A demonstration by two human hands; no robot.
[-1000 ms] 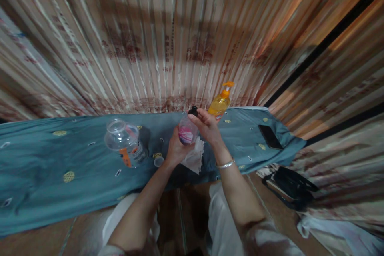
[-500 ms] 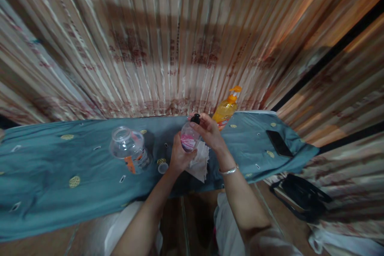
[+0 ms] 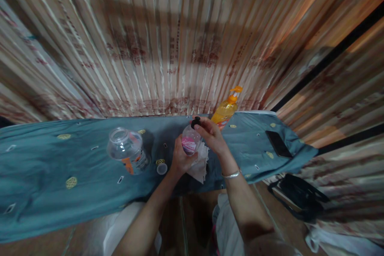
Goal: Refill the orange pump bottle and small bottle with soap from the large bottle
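Clear bottle (image 3: pixel 189 143) with a pink-and-white label sits between the two hands, above the middle of the tabletop (image 3: pixel 99 180); whether its base touches the cloth cannot be told. The left hand (image 3: pixel 181 159) wraps around the lower body, its grip clamped on the bottle. The right hand (image 3: pixel 211 134) has its grip pinched together on the black cap (image 3: pixel 196 123) at the bottle's mouth; how firmly that is seated is unclear.

White tissue (image 3: pixel 198 169) lies just below the bottle, between the forearms. A small translucent cup (image 3: pixel 162 169) is near the left wrist, and farther left stands a large clear plastic jar (image 3: pixel 126 149) with orange markings. Just beyond the right hand is a yellow pump bottle (image 3: pixel 225 113). A dark phone (image 3: pixel 278 144) lies toward the tabletop's right end. Pleated curtain (image 3: pixel 150 48) hangs behind.
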